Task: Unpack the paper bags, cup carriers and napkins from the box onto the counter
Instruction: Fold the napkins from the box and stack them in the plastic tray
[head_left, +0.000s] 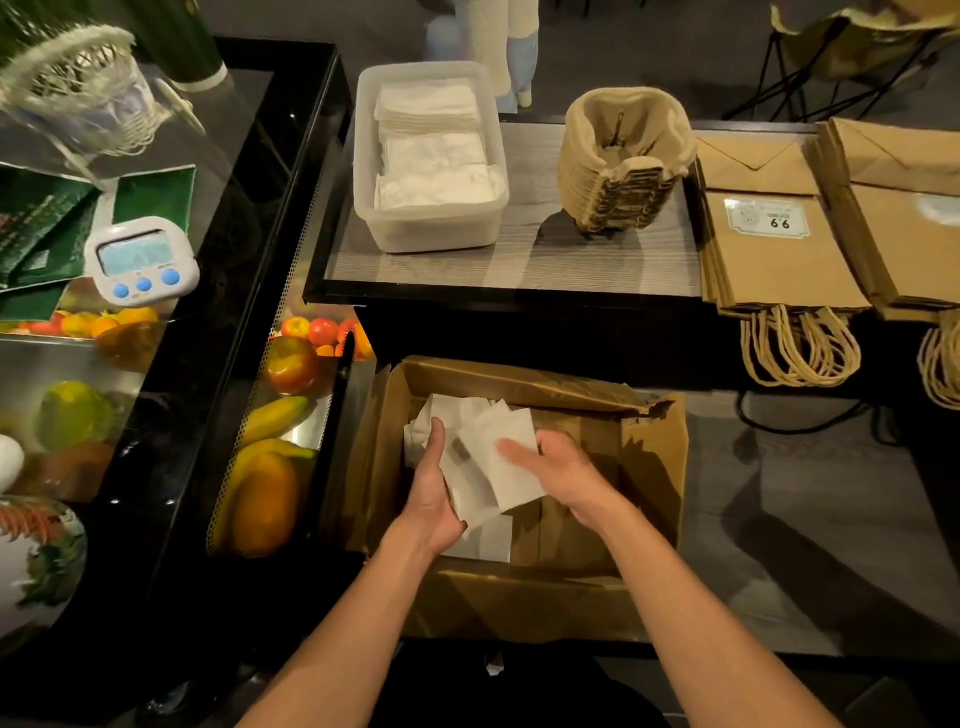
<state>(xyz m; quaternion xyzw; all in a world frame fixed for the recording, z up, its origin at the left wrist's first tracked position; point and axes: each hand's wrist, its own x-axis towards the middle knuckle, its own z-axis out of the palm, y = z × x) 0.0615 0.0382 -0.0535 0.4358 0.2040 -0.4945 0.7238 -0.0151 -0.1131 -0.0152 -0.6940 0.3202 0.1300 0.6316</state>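
Note:
An open cardboard box (652, 457) sits below the counter, with loose white napkins (506, 441) inside. My left hand (434, 493) holds the napkin bundle from the left, thumb up along its edge. My right hand (556, 467) rests on the bundle from the right, thumb lying across the top sheet. On the counter (524, 265) stand a clear plastic tub (374, 208) filled with white napkins, a stack of pulp cup carriers (623, 161), and two piles of brown paper bags (779, 249) whose twine handles hang over the edge.
A glass display case with fruit (280, 415) stands directly left of the box. A white digital timer (140, 262) and green leaflets lie on its black top. A black cable runs on the floor to the right of the box.

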